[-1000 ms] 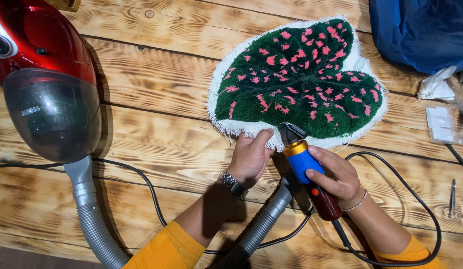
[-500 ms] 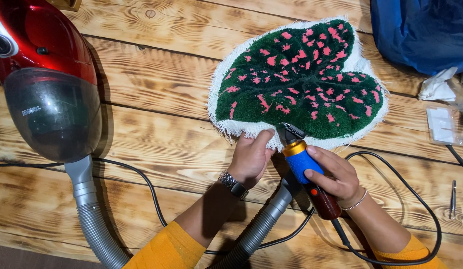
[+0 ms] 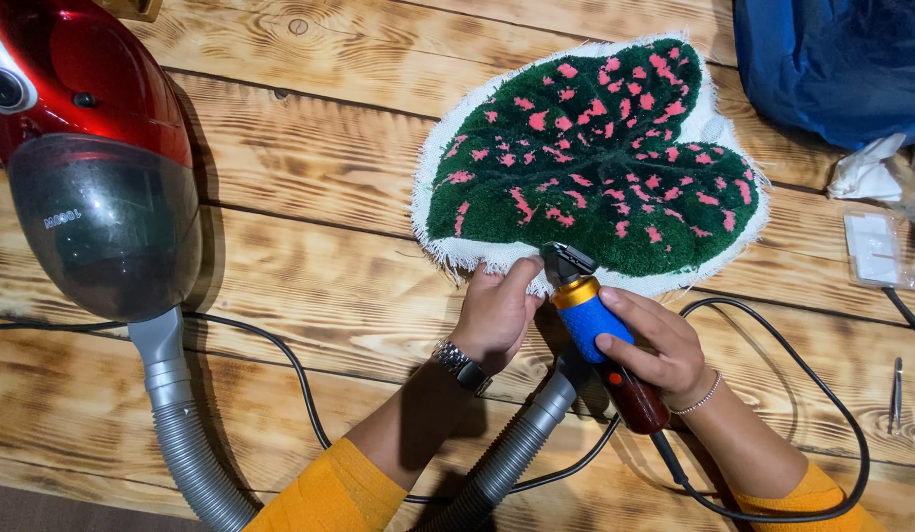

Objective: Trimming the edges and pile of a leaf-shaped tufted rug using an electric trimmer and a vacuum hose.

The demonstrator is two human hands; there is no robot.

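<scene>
Head view shows the leaf-shaped tufted rug (image 3: 595,158) — green with pink spots — lying on the wooden worktop (image 3: 329,286). Right hand (image 3: 650,345) is closed around the blue-handled electric trimmer (image 3: 590,315), its head at the rug's white lower edge. Left hand (image 3: 497,313) presses this edge, fingers bent, beside the grey vacuum hose (image 3: 517,448).

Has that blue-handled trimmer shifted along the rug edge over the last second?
Barely: the trimmer head has edged slightly left along the leaf rug border; the right hand holds it.
</scene>
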